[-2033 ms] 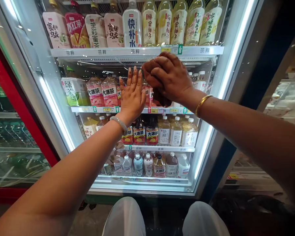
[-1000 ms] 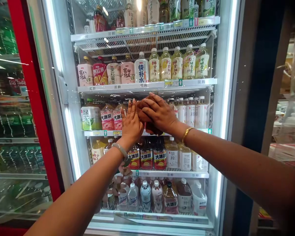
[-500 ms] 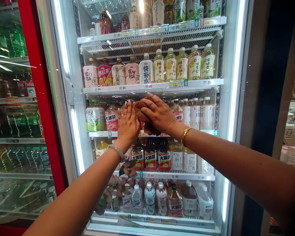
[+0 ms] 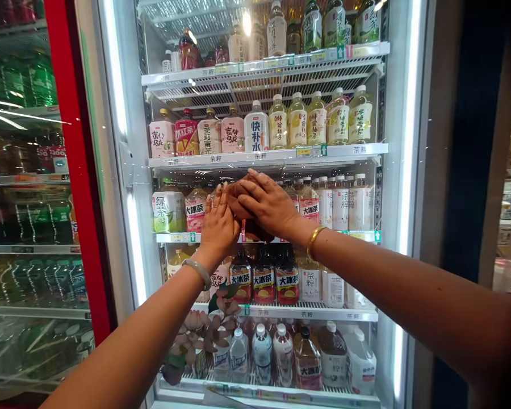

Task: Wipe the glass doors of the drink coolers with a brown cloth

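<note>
My left hand point(image 4: 220, 227) lies flat against the glass door point(image 4: 264, 170), fingers stretched upward, a pale bangle on its wrist. Beside it, my right hand point(image 4: 270, 207) presses a brown cloth point(image 4: 255, 230) to the same glass, with fingers bent over it. Much of the cloth is hidden under that hand, and its upper part reaches the left fingertips. A gold bangle sits on my right wrist. Behind the glass, drink bottles point(image 4: 310, 207) stand on the shelf at hand height.
Several white wire shelves point(image 4: 268, 157) hold rows of bottled drinks. Light strips point(image 4: 402, 187) run down both sides of the cooler. A red-framed cooler point(image 4: 74, 170) with green bottles stands on the left. Pink flowers point(image 4: 196, 335) show low on the glass, perhaps as a reflection.
Both hands have shifted slightly left across the glass, the cloth moving with my right hand. The shelves sit a little lower in view. Left stays flat, right stays on the cloth.
</note>
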A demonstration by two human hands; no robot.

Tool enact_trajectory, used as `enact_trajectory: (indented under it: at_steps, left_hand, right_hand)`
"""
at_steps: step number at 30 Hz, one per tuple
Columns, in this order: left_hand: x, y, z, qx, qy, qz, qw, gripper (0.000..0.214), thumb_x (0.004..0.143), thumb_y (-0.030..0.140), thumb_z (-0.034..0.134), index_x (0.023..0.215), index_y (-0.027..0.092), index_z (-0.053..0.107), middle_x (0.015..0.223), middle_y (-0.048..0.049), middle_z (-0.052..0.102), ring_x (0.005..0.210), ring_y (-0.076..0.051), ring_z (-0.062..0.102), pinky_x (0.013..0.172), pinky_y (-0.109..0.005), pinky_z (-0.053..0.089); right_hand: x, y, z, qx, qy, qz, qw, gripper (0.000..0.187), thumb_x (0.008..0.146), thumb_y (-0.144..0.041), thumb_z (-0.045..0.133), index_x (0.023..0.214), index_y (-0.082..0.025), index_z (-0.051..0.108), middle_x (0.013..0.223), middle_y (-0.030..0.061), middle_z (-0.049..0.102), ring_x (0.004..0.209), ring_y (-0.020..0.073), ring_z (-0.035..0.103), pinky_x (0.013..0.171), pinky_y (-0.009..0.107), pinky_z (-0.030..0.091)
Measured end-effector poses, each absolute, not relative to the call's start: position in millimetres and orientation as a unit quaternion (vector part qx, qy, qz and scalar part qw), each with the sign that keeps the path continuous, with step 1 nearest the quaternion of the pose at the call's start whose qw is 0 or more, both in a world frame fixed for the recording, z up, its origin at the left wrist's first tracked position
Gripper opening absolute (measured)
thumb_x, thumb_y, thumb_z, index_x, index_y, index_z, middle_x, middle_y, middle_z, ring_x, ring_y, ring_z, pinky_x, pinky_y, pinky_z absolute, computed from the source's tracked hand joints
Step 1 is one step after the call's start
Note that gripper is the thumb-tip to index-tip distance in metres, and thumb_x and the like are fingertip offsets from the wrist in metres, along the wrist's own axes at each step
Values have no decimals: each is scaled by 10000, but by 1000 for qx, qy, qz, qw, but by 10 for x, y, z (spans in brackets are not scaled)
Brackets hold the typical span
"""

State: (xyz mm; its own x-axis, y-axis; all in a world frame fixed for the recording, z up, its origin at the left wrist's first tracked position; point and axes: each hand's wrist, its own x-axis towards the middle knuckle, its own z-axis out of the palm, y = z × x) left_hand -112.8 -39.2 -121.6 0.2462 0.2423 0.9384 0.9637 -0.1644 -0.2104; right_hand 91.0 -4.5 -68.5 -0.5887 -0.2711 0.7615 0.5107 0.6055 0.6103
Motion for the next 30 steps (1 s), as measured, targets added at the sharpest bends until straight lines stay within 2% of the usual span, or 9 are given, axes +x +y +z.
enact_trajectory:
  at_steps: [3, 6, 13, 19, 23, 26, 30]
  left_hand:
    - [-1187, -405, -1231, -646, -470, -406, 444, 729, 1006, 276, 415, 1683, 109, 199, 1757, -157, 166, 1656, -286, 95, 1358, -543, 132]
    - [-1239, -436, -1219, -648, -479, -396, 441, 699, 1010, 256, 383, 1676, 113, 228, 1749, -164, 189, 1651, -286, 128, 1353, -557, 143]
    - [-1273, -470, -1161, -635, -495, -400, 438, 692, 1009, 289, 410, 1654, 73, 282, 1749, -171, 192, 1654, -287, 104, 1366, -541, 105]
    - [-1418, -467, -1183, -627, -493, -423, 430, 737, 986, 286, 430, 1671, 95, 238, 1751, -166, 190, 1653, -286, 123, 1362, -548, 133]
    - [-1449, -487, -1173, -630, -493, -406, 442, 696, 1003, 269, 388, 1666, 102, 262, 1752, -151, 188, 1650, -287, 143, 1361, -561, 130]
    - [-1460, -490, -1165, -631, -489, -407, 444, 690, 1009, 292, 403, 1664, 115, 280, 1747, -142, 220, 1650, -288, 141, 1365, -561, 110]
    - [-1536, -489, -1191, -634, -479, -422, 437, 701, 1019, 347, 417, 1668, 124, 273, 1746, -147, 229, 1654, -284, 106, 1367, -547, 112]
  right_hand:
    - [919, -46, -803, -35, -781, -466, 414, 287, 1051, -235, 503, 1272, -191, 680, 1521, 105, 573, 1564, 291, 351, 1318, 515, 371]
    - [1004, 1, -775, 1, -782, -487, 388, 281, 1046, -236, 522, 1283, -208, 671, 1527, 87, 576, 1550, 287, 381, 1292, 519, 411]
    - [725, -59, -509, -96, -772, -423, 465, 326, 1051, -216, 480, 1307, -220, 681, 1525, 85, 570, 1564, 279, 352, 1332, 515, 364]
    - [688, -53, -724, -13, -789, -456, 413, 290, 1039, -225, 527, 1290, -221, 672, 1528, 80, 571, 1568, 264, 342, 1323, 512, 372]
    - [703, 2, -613, -37, -776, -454, 437, 317, 1046, -220, 508, 1324, -243, 658, 1541, 53, 566, 1560, 271, 367, 1317, 521, 378]
    - [558, -30, -512, -76, -766, -438, 464, 352, 1059, -222, 466, 1362, -216, 644, 1544, 72, 560, 1559, 275, 365, 1331, 508, 359]
    - [415, -101, -594, -63, -776, -446, 441, 347, 1059, -237, 464, 1342, -191, 660, 1543, 95, 555, 1562, 302, 352, 1332, 525, 352]
